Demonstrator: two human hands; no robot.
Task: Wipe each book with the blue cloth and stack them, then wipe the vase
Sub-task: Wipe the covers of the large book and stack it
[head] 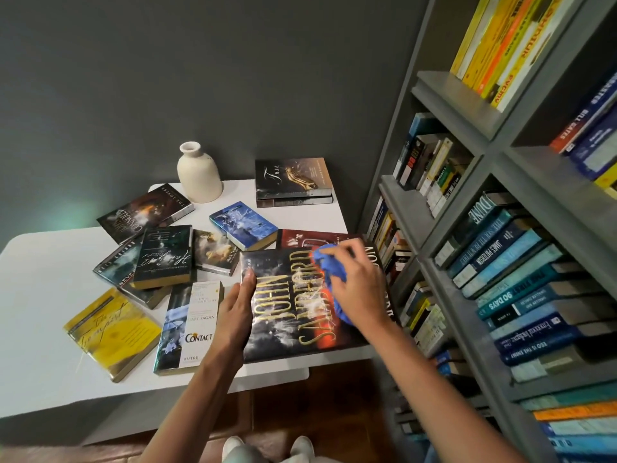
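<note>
A large dark book with gold lettering [287, 305] lies on the white table [43, 295] at its right side. My right hand [359, 285] grips the bunched blue cloth [329, 265] and presses it on the book's cover. Along the book's left edge my left hand [235, 312] lies flat with straight fingers, steadying it. A cream vase [198, 173] stands upright at the back of the table. Two stacked books [293, 182] sit at the back right. Several other books lie scattered, among them a yellow one [113, 332] and a white and blue paperback [188, 325].
A grey bookshelf [494, 155] packed with books rises close on the right, right next to the table. A dark grey wall stands behind. A red book [300, 238] lies partly under the large one. My feet [267, 446] show below on a wooden floor.
</note>
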